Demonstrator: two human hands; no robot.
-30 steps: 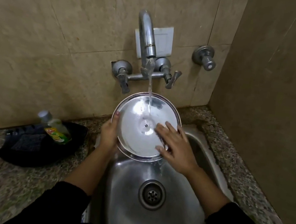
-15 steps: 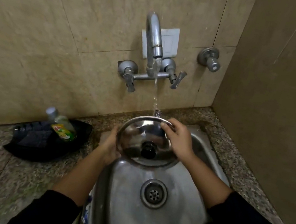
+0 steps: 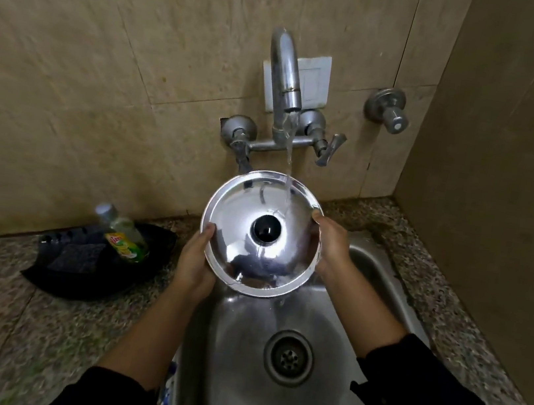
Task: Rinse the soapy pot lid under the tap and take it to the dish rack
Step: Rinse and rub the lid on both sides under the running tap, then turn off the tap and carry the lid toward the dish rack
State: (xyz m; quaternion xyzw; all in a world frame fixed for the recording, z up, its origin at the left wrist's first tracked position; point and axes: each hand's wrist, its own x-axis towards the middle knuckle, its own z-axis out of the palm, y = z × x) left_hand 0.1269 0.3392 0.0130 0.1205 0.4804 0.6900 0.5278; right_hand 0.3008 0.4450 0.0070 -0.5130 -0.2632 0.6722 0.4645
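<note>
A round steel pot lid with a black knob is tilted toward me over the steel sink. Its knob side faces me. My left hand grips the lid's lower left rim. My right hand holds the right rim. Water runs from the wall tap and lands on the lid just above the knob, then drips off the lower edge into the basin. No dish rack is in view.
A black tray on the speckled counter left of the sink holds a dish soap bottle and a dark scrub pad. A second valve sticks out of the tiled wall. A side wall stands close on the right.
The lid has been flipped from its hollow underside to its knob side and raised upright under the stream. My right hand moved from the lid's face to its right rim.
</note>
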